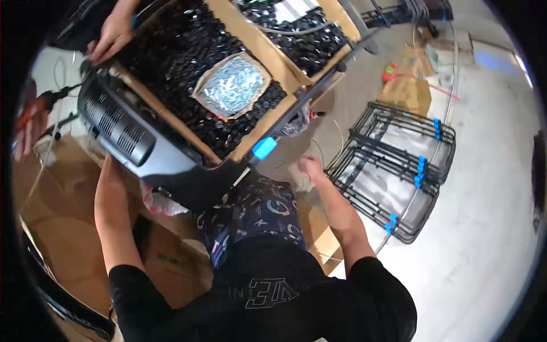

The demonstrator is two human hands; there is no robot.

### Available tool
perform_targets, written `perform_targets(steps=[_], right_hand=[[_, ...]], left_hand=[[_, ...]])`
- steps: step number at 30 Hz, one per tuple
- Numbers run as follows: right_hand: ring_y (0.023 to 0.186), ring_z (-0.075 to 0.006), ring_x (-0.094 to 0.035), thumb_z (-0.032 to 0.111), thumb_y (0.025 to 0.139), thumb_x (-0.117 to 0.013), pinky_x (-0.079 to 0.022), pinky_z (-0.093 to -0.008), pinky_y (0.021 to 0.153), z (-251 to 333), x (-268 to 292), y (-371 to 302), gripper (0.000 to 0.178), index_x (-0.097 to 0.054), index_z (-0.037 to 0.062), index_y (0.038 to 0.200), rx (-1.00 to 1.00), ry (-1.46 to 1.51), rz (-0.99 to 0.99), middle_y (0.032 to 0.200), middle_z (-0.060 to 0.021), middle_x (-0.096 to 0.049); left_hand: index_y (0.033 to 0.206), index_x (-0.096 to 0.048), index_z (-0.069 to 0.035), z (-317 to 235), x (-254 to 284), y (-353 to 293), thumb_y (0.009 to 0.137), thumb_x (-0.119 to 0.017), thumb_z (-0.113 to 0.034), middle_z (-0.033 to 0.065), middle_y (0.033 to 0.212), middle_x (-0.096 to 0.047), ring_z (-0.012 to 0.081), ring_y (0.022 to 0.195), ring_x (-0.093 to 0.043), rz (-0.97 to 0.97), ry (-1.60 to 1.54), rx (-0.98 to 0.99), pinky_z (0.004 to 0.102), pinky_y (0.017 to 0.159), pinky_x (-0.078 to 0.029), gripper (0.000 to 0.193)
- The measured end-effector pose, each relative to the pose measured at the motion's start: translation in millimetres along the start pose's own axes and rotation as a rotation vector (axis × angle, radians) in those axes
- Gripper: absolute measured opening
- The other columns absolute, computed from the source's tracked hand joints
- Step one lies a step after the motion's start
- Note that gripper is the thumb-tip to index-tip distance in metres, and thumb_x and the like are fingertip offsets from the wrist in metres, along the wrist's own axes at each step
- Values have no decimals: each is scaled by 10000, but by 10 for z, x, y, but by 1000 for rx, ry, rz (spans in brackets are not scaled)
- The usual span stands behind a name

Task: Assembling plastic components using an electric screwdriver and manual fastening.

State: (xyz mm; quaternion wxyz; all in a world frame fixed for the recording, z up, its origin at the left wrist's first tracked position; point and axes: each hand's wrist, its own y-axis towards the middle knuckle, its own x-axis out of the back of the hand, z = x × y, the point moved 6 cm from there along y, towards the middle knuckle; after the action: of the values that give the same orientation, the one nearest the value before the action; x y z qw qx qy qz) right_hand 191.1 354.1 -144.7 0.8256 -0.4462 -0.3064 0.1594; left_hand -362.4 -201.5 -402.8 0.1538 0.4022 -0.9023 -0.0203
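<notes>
My left forearm [112, 196] reaches up beneath a grey-and-black moulded part with vent slots [122, 134]; that hand is hidden behind it. My right hand [310, 167] is low on the right, its fingers curled; whether anything is in them cannot be made out. It is just left of several stacked black tube frames [393, 165] with blue clips. In front of me, a cardboard bin [259, 122] holds many small black parts [171, 51]. On these parts lies an opened packet of shiny silver metal pieces [233, 85]. A bright blue piece [264, 149] is on the bin's black rail.
Another person's hand [114, 34] rests at the bin's far left corner. A further hand [28, 134] is at the left edge beside a red-and-black object [34, 111]. Large cardboard [68, 199] lies at left. Brown cardboard [407, 94] and a red item [389, 73] sit beyond the frames.
</notes>
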Motion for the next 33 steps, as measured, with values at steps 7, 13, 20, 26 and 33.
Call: perform_targets(steps=[7, 13, 20, 26, 33], right_hand=[[726, -237, -651, 116, 911, -533, -531, -366, 626, -260, 391, 1753, 324, -492, 34, 1222, 178, 439, -171, 1019, -161, -660], [937, -164, -591, 100, 885, -621, -484, -317, 817, 195, 134, 2626, 357, -552, 76, 1235, 534, 648, 136, 1060, -65, -643], [797, -79, -567, 156, 857, -668, -465, -253, 631, 333, 405, 2745, 323, -539, 162, 1153, 500, 357, 57, 947, 27, -596], [856, -131, -557, 170, 848, -729, -507, -325, 757, 1078, 932, 1313, 344, -516, 125, 1113, 675, 263, -126, 964, -6, -572], [641, -144, -493, 264, 928, -575, -452, -315, 653, 2237, 320, -1425, 188, -523, 92, 985, 788, 1100, 677, 929, -69, -569]], left_hand=[[869, -665, -79, -426, -330, 1073, 930, -522, -239, 67, 868, -659, 226, 827, -629, 54, -198, 203, 341, 726, -521, 223], [889, -666, -71, -581, -343, 1601, 937, -520, -237, 73, 889, -663, 230, 843, -629, -26, -306, 451, 345, 745, -525, 226], [912, -667, -61, -1523, -714, 2119, 945, -516, -234, 80, 914, -667, 234, 861, -630, -260, -477, 683, 349, 767, -530, 231], [1045, -626, 16, -3001, -88, 1028, 902, -608, -66, 132, 991, -666, 203, 916, -637, -705, -1219, 465, 316, 823, -543, 166], [1096, -588, 27, -4973, -1576, 476, 878, -634, -17, 88, 960, -638, 188, 891, -622, -847, -1602, 389, 290, 849, -543, 227]])
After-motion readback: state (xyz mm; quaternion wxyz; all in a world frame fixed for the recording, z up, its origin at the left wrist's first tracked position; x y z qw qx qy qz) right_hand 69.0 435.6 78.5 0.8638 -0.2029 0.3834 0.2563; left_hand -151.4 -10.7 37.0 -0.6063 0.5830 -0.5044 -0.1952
